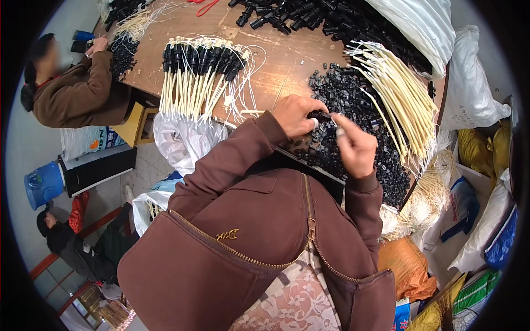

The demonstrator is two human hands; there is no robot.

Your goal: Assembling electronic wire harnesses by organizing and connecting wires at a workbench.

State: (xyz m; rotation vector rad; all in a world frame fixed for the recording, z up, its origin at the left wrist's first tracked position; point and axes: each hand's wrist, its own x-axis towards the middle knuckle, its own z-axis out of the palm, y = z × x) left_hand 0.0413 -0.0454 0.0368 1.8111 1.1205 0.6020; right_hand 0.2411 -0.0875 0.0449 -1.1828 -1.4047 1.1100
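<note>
My left hand (295, 117) is closed round a small black plastic connector (322, 116), held over the table's near edge. A cream sleeved wire (253, 112) sticks out to the left of that hand, apparently from the same piece. At the connector's right end are the bent thumb and forefinger of my right hand (358, 146); anything pinched between them is too small to make out. White tape wraps a digit on each hand. Beneath and beyond my hands spreads a heap of small black plastic parts (331, 88).
Cream sleeved wires (400, 99) lie bundled on the heap's right. A row of wires with black connectors (201, 77) rests at left on the brown table (276, 60). More black connectors (309, 16) are piled at the back. A co-worker (77, 94) sits at far left.
</note>
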